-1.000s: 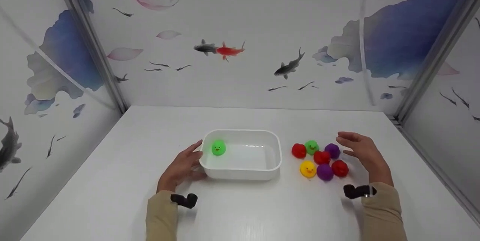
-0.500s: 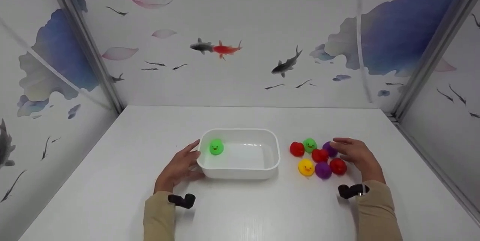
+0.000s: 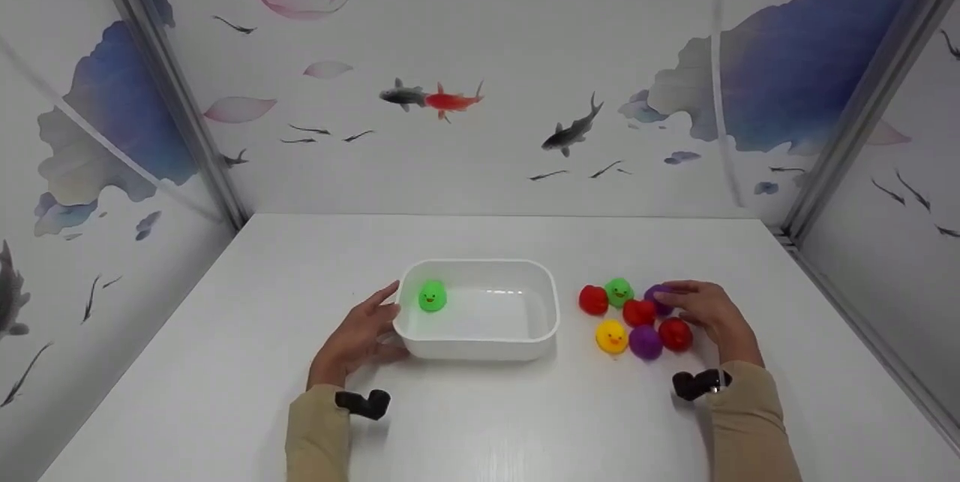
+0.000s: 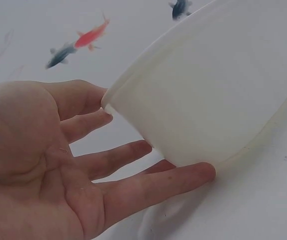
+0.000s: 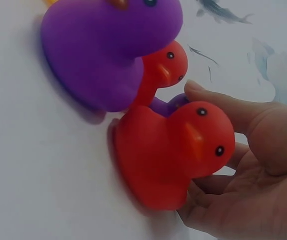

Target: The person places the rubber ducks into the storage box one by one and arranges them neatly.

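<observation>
My left hand (image 3: pixel 358 339) touches the left end of a white plastic tub (image 3: pixel 480 348) with its fingers extended. In the left wrist view, fingertips (image 4: pixel 106 102) meet the tub's rim and others lie along its wall. A green rubber duck (image 3: pixel 432 296) sits inside the tub near that end. On the right, my right hand (image 3: pixel 716 317) has its fingers around the far purple duck (image 3: pixel 658 297). Seen from the right wrist, this purple duck (image 5: pixel 177 101) is mostly hidden behind a red duck (image 5: pixel 156 150), and a fingertip (image 5: pixel 196 89) reaches its head.
Beside the held duck stand several others: red (image 3: pixel 593 300), green (image 3: pixel 619 292), yellow (image 3: pixel 611 336), another purple (image 3: pixel 646 343) and red (image 3: pixel 676 334). They cluster right of the tub on the white table (image 3: pixel 495 422). Printed wall panels (image 3: pixel 480 159) enclose the back and sides.
My right hand has moved left and down onto the far purple duck, and its fingers have come around it. My left hand stays at the tub; the view has shifted slightly.
</observation>
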The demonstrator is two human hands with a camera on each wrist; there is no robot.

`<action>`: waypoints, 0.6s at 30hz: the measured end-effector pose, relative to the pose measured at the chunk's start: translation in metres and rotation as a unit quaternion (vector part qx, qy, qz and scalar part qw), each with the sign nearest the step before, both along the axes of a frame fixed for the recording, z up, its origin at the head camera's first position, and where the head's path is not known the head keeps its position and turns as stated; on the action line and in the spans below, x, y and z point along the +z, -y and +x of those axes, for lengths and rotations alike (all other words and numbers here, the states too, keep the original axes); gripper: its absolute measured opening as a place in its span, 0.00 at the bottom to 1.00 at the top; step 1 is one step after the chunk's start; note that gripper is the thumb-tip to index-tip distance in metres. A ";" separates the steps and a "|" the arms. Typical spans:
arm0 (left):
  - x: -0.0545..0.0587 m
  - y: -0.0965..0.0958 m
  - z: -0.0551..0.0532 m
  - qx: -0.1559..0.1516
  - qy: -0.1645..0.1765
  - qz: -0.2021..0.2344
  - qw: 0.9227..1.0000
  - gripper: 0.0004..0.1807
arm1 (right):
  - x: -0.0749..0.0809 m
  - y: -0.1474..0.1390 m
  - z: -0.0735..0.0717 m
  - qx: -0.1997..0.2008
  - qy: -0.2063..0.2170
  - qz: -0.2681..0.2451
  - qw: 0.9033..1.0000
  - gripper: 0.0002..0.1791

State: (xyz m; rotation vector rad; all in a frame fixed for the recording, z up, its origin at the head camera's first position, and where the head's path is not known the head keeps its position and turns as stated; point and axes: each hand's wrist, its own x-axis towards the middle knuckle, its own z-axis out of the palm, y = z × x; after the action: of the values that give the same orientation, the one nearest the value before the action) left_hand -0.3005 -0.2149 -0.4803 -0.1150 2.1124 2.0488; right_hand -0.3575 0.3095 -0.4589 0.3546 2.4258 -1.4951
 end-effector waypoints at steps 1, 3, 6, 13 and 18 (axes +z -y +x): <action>0.000 0.000 0.000 0.000 0.001 0.001 1.000 0.30 | 0.000 0.000 0.000 0.000 0.000 0.002 1.000 0.42; 0.000 0.000 0.000 -0.001 0.001 0.002 1.000 0.30 | 0.000 0.001 0.000 -0.004 0.001 0.006 1.000 0.42; 0.000 0.000 0.000 -0.004 0.002 0.002 1.000 0.30 | -0.002 0.000 -0.001 -0.006 -0.001 0.012 1.000 0.41; 0.000 -0.001 0.002 -0.001 0.009 0.000 1.000 0.30 | -0.001 0.001 0.000 -0.007 -0.005 0.016 1.000 0.40; -0.001 -0.001 0.001 -0.001 0.005 0.002 1.000 0.29 | 0.015 0.005 0.003 -0.009 -0.017 0.018 1.000 0.40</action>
State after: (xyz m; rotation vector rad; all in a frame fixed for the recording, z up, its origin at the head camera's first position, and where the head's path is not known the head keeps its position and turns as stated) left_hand -0.2996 -0.2143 -0.4810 -0.1240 2.1022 2.0462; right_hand -0.3549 0.3045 -0.4442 0.3618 2.4853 -1.4768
